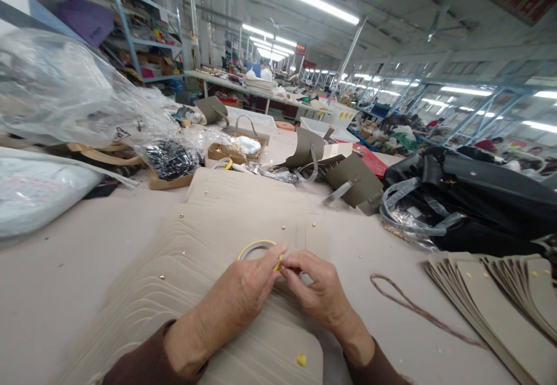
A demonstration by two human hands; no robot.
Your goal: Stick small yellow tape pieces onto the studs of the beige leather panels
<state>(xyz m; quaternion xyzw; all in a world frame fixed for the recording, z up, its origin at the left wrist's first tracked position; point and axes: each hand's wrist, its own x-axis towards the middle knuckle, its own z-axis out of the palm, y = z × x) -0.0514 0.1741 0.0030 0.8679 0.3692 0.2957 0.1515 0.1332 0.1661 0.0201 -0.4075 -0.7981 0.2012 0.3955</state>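
My left hand (pixel 249 285) is closed around a thin roll of yellow tape (pixel 249 248), held over a layered stack of beige panels (pixel 235 208). The roll's lower part is hidden behind the fingers. At its right edge, my right hand (pixel 319 292) pinches at the tape, thumb and forefinger together; the fingertips cover most of what lies between them. Small metal studs (pixel 181 215) show on the panels. A small yellow piece (pixel 301 360) rests on the front panel, below the hands.
A brown cord loop (pixel 407 301) and fanned beige strips (pixel 487 292) lie to the right. Behind them are black bags (pixel 478 193). Olive pieces with handles (pixel 354 179) stand beyond the stack. Plastic-wrapped goods (pixel 169 158) and a white package (pixel 43 190) sit at left.
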